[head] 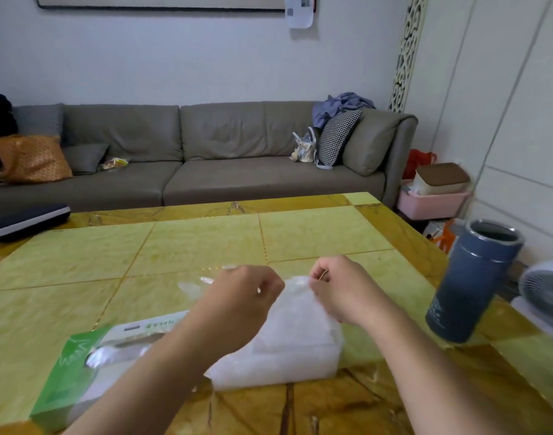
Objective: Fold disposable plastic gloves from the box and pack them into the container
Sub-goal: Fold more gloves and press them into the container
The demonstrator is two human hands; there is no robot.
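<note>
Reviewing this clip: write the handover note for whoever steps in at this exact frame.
Left hand: fingers curled, apparently pinching thin plastic; the grip itself is hard to see.
Right hand: pinches the top edge of the glove stack.
Glove box: green and white, lying flat at the near left of the table, film showing at its slot.
Stack: loose and whitish, between the forearms. One clear glove lies flat beyond the left hand.
Container: blue canister, lid off, upright at the right edge; contents not visible.
Done: gloves pulled out.
Left: fold them, pack the canister.
</note>
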